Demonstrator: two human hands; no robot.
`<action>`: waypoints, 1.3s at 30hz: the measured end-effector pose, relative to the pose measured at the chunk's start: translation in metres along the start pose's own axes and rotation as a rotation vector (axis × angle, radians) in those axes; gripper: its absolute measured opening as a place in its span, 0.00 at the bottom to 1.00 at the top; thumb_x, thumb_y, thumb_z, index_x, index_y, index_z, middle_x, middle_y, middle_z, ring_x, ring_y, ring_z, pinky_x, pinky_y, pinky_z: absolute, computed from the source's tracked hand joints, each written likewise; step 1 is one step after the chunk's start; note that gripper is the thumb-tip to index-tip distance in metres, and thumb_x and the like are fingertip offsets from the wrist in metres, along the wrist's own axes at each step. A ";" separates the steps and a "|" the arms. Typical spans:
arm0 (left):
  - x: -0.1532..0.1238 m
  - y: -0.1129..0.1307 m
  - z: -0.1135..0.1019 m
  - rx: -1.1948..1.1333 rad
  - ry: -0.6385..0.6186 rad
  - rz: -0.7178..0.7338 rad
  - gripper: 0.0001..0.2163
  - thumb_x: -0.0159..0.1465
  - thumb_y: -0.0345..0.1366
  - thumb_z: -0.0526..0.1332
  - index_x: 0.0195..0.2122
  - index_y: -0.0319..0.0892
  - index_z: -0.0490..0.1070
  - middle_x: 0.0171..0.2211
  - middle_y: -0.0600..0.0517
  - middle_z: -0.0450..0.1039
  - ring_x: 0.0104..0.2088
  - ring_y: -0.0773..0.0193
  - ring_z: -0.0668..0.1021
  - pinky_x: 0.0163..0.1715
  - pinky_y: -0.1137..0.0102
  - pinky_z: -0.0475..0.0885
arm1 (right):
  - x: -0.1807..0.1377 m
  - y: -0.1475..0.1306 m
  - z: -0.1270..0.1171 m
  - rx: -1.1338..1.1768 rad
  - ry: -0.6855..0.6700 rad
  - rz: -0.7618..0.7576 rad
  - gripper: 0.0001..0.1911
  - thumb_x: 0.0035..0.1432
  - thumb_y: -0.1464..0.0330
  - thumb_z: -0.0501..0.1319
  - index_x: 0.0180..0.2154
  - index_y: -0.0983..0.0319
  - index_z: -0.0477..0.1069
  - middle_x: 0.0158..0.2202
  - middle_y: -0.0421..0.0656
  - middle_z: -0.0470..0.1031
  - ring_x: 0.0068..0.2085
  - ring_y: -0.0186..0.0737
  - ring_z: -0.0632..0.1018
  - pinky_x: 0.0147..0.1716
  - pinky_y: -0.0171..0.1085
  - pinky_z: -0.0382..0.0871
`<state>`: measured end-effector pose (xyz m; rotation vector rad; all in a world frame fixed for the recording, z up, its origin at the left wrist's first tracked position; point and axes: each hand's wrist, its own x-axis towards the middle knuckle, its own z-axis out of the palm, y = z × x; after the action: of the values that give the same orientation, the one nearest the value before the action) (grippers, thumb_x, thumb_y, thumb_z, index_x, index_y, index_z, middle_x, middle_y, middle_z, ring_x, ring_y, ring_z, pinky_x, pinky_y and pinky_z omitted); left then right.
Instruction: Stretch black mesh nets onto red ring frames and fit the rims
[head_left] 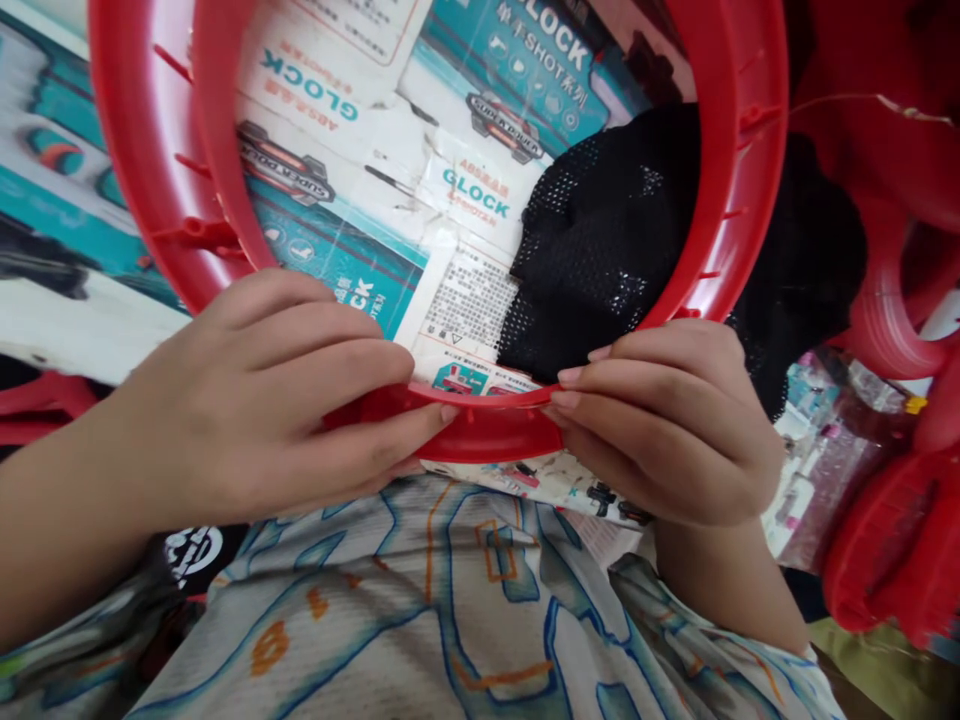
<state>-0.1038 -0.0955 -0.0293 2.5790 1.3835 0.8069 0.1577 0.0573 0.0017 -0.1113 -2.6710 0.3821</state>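
A large red plastic ring (739, 190) with small pegs and ribs inside its channel is held up in front of my body. My left hand (300, 400) is closed around its near left part, the index finger stretched along the rim. On the near right, my right hand (667, 420) pinches the same rim between thumb and fingertips. A black mesh fabric (600, 240) lies on the printed cardboard beneath, seen through the ring and extending past its right side. Whether the fabric touches the ring, I cannot tell.
Printed cardboard (472, 190) with teal and white panels covers the work surface. At the right are more red plastic parts (892, 540) and a clear plastic bag (840, 460) with small items. Another red piece (45, 405) lies at the left edge.
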 end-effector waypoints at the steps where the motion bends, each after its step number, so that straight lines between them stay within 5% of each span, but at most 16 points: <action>1: 0.000 0.000 -0.001 -0.004 0.006 0.006 0.04 0.71 0.34 0.61 0.46 0.44 0.73 0.39 0.48 0.75 0.40 0.56 0.75 0.40 0.59 0.66 | 0.002 -0.002 0.001 -0.003 -0.013 0.024 0.06 0.62 0.73 0.69 0.41 0.62 0.76 0.38 0.42 0.83 0.42 0.41 0.81 0.40 0.44 0.76; 10: 0.009 0.008 -0.005 -0.028 0.041 0.001 0.06 0.66 0.34 0.68 0.42 0.41 0.74 0.38 0.45 0.78 0.39 0.51 0.77 0.39 0.53 0.71 | 0.009 -0.012 -0.003 0.046 -0.111 0.212 0.04 0.63 0.72 0.67 0.39 0.58 0.74 0.35 0.39 0.81 0.41 0.40 0.79 0.40 0.43 0.70; 14: 0.031 0.025 0.002 0.018 0.015 -0.155 0.02 0.68 0.31 0.64 0.38 0.40 0.72 0.35 0.47 0.80 0.34 0.53 0.77 0.32 0.57 0.69 | 0.012 -0.016 -0.002 0.059 -0.106 0.247 0.05 0.64 0.72 0.67 0.39 0.58 0.73 0.35 0.37 0.81 0.40 0.38 0.79 0.42 0.43 0.69; 19: 0.047 0.032 0.011 0.068 -0.048 -0.157 0.09 0.71 0.29 0.59 0.33 0.40 0.76 0.30 0.48 0.77 0.29 0.56 0.75 0.26 0.59 0.65 | 0.012 -0.019 -0.002 -0.003 -0.119 0.260 0.05 0.65 0.71 0.67 0.41 0.58 0.73 0.35 0.37 0.81 0.41 0.39 0.78 0.45 0.45 0.69; 26: 0.044 0.034 0.014 0.057 -0.005 -0.263 0.13 0.72 0.31 0.57 0.29 0.41 0.76 0.26 0.49 0.76 0.26 0.57 0.74 0.26 0.59 0.64 | -0.006 0.002 -0.020 -0.036 -0.002 0.010 0.05 0.61 0.70 0.70 0.40 0.58 0.77 0.44 0.44 0.83 0.48 0.47 0.80 0.46 0.47 0.77; 39: 0.038 0.020 0.009 -0.003 -0.053 -0.173 0.13 0.72 0.32 0.58 0.29 0.43 0.75 0.28 0.50 0.77 0.27 0.58 0.75 0.27 0.60 0.64 | -0.009 0.003 -0.011 -0.021 0.023 0.003 0.07 0.59 0.75 0.71 0.39 0.59 0.79 0.41 0.44 0.83 0.46 0.44 0.80 0.44 0.44 0.79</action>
<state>-0.0673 -0.0751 -0.0144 2.4177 1.5608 0.7086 0.1704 0.0613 0.0071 -0.1251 -2.6531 0.3513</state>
